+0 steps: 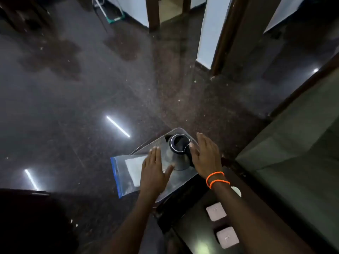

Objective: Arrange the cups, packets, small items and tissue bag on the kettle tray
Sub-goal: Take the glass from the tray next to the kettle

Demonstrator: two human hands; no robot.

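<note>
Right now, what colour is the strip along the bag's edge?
Blue, along the left edge of the clear bag; the head view shows it.

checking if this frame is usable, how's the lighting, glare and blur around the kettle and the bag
Head view: dim overall, with tube-light reflections glaring on the glossy floor; wide-angle bending at the edges; kettle and tissue bag are soft but readable; left hand and right hand slightly blurred; lower-left corner nearly black.
</note>
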